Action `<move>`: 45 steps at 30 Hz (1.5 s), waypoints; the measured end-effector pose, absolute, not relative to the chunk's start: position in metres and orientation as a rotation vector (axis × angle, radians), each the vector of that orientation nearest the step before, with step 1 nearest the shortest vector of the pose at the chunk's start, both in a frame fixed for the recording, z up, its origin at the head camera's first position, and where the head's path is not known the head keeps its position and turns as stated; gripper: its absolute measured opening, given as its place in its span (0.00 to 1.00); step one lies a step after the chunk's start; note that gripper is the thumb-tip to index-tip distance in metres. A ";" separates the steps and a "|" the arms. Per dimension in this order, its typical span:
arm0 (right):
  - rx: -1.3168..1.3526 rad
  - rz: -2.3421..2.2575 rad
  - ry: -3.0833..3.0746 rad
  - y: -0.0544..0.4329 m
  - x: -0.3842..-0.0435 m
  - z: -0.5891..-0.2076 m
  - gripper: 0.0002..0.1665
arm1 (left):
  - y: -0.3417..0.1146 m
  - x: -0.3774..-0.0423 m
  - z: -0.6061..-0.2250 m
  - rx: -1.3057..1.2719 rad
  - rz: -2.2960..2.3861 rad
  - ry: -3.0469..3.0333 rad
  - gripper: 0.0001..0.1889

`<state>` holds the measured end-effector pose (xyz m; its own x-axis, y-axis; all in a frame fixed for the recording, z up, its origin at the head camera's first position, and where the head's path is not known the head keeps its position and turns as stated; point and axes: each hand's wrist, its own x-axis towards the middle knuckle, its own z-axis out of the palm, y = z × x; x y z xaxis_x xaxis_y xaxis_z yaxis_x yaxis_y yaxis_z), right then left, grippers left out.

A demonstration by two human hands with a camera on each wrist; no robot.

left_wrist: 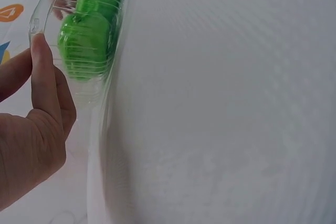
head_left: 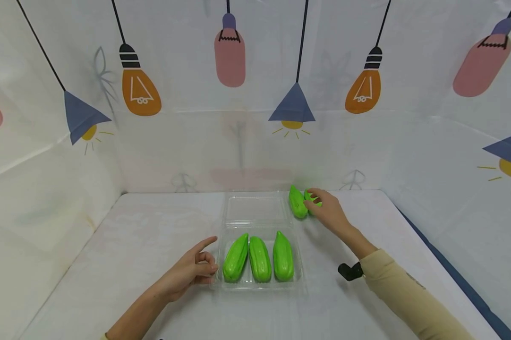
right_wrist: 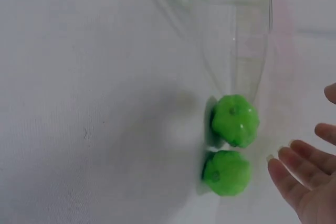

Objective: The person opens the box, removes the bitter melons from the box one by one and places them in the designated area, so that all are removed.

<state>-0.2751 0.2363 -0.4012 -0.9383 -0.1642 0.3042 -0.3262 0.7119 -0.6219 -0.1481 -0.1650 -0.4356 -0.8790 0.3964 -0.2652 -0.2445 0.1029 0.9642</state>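
Note:
A clear plastic clamshell box (head_left: 259, 285) lies unfolded on the table, its lid (head_left: 255, 208) on the far side. Three glossy green toy vegetables (head_left: 260, 259), ridged like short cucumbers, lie side by side in its near half. My left hand (head_left: 191, 271) is at the box's left edge, one finger (left_wrist: 42, 72) reaching its rim while another stretches forward. Beyond the box at right, two more such vegetables (head_left: 297, 202) (right_wrist: 227, 173) rest next to each other. Over the right one is my right hand (head_left: 329, 212), partly hiding it; its loosely bent fingers (right_wrist: 302, 166) stand apart from it.
The white table (head_left: 153, 226) meets a cloth backdrop (head_left: 255, 151) printed with hanging lamps at its back. A small black object (head_left: 350, 271) shows beside the right sleeve (head_left: 404, 293). Dark blue fabric (head_left: 451, 278) runs along the table's right side.

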 end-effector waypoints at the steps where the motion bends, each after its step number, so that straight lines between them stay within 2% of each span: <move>1: 0.409 1.045 -2.692 0.233 -0.273 -0.399 0.28 | -0.165 -0.148 -0.435 0.151 1.829 1.919 0.44; 14: 0.644 1.008 -2.710 0.201 -0.243 -0.387 0.29 | -0.166 -0.148 -0.432 0.162 1.827 1.916 0.44; 26: 0.722 1.021 -2.918 0.177 -0.217 -0.376 0.32 | -0.166 -0.148 -0.432 0.172 1.824 1.913 0.43; 38: 0.694 0.744 -3.132 0.159 -0.194 -0.372 0.33 | -0.166 -0.147 -0.436 0.180 1.838 1.909 0.45; 45: 0.753 0.702 -3.210 0.153 -0.189 -0.375 0.30 | -0.166 -0.147 -0.436 0.179 1.833 1.918 0.45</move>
